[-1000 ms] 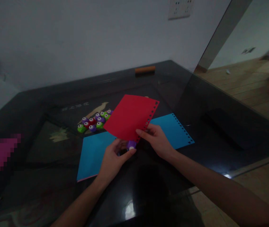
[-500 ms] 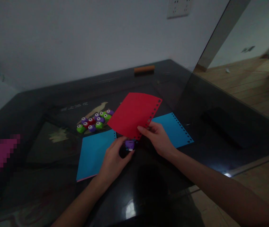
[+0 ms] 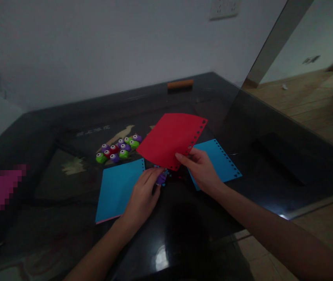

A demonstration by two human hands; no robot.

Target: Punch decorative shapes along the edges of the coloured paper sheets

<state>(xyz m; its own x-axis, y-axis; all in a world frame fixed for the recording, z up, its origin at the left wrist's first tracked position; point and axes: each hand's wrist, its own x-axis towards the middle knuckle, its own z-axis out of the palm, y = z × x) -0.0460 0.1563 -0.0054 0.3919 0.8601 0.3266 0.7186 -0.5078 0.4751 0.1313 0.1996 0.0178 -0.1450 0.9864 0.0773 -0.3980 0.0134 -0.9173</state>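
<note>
At frame center, the right hand pinches the red paper by one edge, risking sag; the left hand apparently grips the purple punch.

Held sheet red, edge dotted with dark holes; paper stack blue; punch purple; tabletop black.

On a table, around a held-up sheet: clustered hole punches at its left, paper stack front-left, loose sheet front-right, bar well behind.
</note>
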